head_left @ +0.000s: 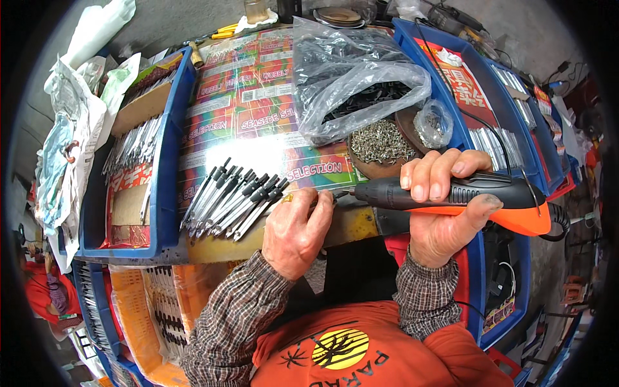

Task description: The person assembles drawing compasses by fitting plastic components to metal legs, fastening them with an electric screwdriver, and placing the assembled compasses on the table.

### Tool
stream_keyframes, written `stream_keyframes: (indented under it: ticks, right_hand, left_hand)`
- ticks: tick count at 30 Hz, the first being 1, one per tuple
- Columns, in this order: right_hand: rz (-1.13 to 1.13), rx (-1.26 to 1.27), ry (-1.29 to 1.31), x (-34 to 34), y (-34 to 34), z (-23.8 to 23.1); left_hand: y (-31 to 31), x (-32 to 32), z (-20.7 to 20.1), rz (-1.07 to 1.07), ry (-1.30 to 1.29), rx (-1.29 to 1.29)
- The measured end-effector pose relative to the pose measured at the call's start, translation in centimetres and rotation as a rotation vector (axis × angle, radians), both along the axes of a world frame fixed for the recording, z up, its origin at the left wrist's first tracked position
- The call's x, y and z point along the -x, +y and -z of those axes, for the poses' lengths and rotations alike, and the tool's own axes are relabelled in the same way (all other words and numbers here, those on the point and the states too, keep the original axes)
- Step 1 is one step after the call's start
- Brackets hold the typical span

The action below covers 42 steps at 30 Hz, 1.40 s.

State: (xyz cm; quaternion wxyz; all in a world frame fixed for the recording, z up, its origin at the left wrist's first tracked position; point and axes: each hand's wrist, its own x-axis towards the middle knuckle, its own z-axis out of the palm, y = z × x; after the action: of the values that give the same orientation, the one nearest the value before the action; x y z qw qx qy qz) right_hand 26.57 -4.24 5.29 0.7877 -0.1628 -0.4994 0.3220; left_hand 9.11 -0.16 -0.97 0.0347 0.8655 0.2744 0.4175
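Note:
My right hand [445, 200] is wrapped round an electric screwdriver [529, 216] with a black body and an orange underside, held level with its tip toward the left. The fingers of my left hand [293, 232] are pinched together right at that tip, over the table's front edge. What they grip is mostly hidden; only a small dark end shows. Just left of this hand lies a pile of slim silver rods with black ends [229, 203]. Beyond the screwdriver, a round dish holds many small screws [380, 142].
A clear plastic bag [316, 126] of black parts lies behind the screws, beside a small bag [433, 124]. Blue bins with silver strips stand left [169, 161] and right [461, 138]. A black cable [474, 116] runs down to the right. An orange crate [132, 316] sits below the table edge.

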Motion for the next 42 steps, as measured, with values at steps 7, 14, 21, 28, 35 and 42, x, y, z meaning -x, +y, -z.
stream_keyframes:
  ticks: [7,14,21,28,35,42]
  right_hand:
    - [0.017,0.012,0.003,0.1,0.0,0.4]
    - [0.022,0.018,-0.01,0.4,0.1,0.1]
    - [0.024,0.025,-0.015,0.3,0.1,0.3]
    - [0.002,0.021,0.003,0.4,0.4,0.8]
    - [-0.015,0.023,0.014,1.1,0.9,1.0]
    - [-0.052,0.065,0.029,2.2,1.6,1.9]
  left_hand:
    - [-0.4,0.4,0.0,0.023,-0.004,-0.086]
    - [-0.6,0.4,-0.2,-0.006,-0.086,-0.094]
    - [-0.6,0.8,-0.3,-0.002,-0.017,-0.15]
    - [-1.0,1.2,-0.1,0.021,0.004,-0.158]
    - [-1.5,1.8,0.5,0.01,-0.057,-0.139]
    - [-1.6,1.8,0.5,-0.066,-0.062,-0.089]
